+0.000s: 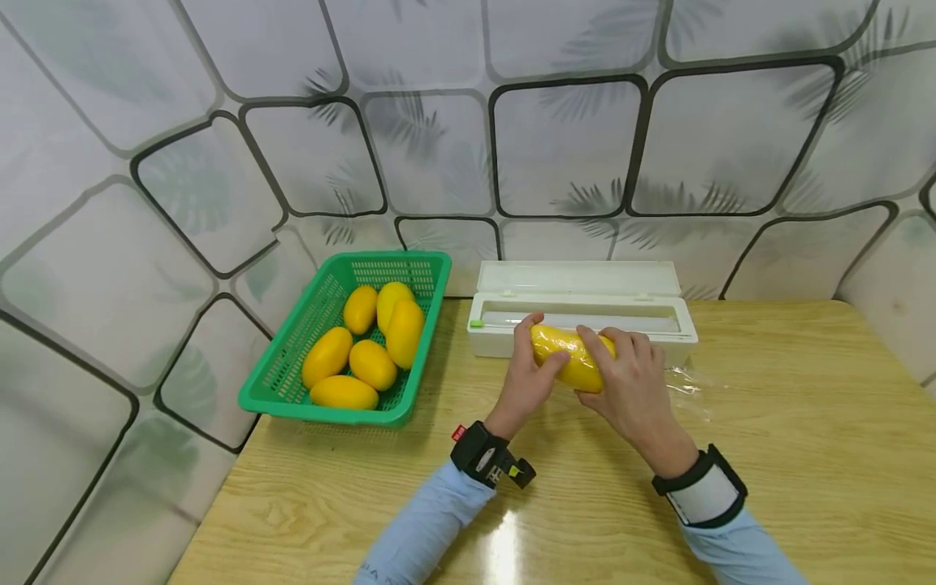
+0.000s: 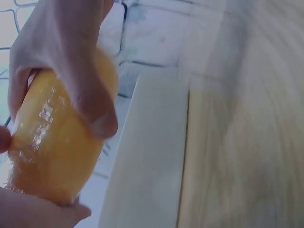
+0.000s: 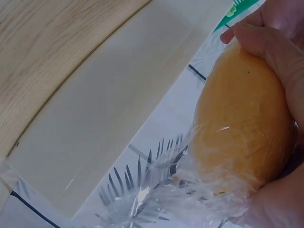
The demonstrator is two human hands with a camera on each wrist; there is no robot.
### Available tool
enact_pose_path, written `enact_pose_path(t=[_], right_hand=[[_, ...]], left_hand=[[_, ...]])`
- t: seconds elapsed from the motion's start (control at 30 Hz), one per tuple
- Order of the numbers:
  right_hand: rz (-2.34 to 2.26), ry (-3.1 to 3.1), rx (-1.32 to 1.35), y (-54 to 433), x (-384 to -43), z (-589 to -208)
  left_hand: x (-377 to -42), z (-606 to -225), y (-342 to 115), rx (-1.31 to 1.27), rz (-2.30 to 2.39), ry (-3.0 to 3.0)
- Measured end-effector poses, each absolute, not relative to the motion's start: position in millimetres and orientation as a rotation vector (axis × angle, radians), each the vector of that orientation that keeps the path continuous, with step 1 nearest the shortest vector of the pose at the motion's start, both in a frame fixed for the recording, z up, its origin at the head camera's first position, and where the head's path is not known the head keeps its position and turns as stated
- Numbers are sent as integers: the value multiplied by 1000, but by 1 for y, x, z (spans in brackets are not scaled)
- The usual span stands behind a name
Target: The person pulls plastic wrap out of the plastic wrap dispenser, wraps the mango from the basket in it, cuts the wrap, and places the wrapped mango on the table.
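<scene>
A yellow mango (image 1: pixel 574 359) wrapped in clear plastic film is held up in front of the white film dispenser. My left hand (image 1: pixel 528 374) grips its left end, thumb across the near side. On the other end my right hand (image 1: pixel 634 390) holds the fruit between thumb and fingers. Shiny film lies tight over the mango (image 2: pixel 61 137) in the left wrist view. Loose, crumpled cling film (image 3: pixel 190 202) hangs from one end of it in the right wrist view, and a trailing piece shows right of my right hand in the head view.
The white dispenser box (image 1: pixel 491 345) stands with its lid (image 1: pixel 578 278) raised at the back of the wooden table (image 1: pixel 790 455). A green plastic basket (image 1: pixel 274 398) with several mangoes (image 1: pixel 373 365) is on the left. A patterned covering (image 1: pixel 570 154) rises behind the table.
</scene>
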State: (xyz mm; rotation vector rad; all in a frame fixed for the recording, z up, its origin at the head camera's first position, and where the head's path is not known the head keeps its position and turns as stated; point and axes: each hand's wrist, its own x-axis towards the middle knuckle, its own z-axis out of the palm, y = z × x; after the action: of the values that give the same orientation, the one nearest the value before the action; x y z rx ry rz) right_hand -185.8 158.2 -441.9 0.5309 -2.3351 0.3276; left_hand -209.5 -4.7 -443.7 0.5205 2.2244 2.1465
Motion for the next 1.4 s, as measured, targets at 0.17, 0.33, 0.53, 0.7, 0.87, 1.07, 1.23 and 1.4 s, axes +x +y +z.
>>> enact_pose_path(t=[0.17,0.33,0.53,0.7,0.87,1.07,1.23,1.4], right_hand=[[303,-2304,542,155,-183,-440],[304,-2279,543,151,-181,-438],[327,-2236,538,145,-180,-440],[297,-2205,535,141,-180,-442],[290,-2207,524,140,-179,-443],[295,-2211,518,140,-179,-443],[279,-2200,519,139,-179,-444],[269,-2184,515,138,-178,-444]], left_hand=[[-205,-443,3,392,2333,2125],[-204,-444,7,287,2490,2049],[-201,-444,10,194,2602,2007],[-200,-446,11,154,2674,1959],[-199,-448,13,146,2705,1925],[-199,-447,15,146,2731,1900],[-199,-447,17,106,2770,1863],[-199,-449,19,77,2808,1859]])
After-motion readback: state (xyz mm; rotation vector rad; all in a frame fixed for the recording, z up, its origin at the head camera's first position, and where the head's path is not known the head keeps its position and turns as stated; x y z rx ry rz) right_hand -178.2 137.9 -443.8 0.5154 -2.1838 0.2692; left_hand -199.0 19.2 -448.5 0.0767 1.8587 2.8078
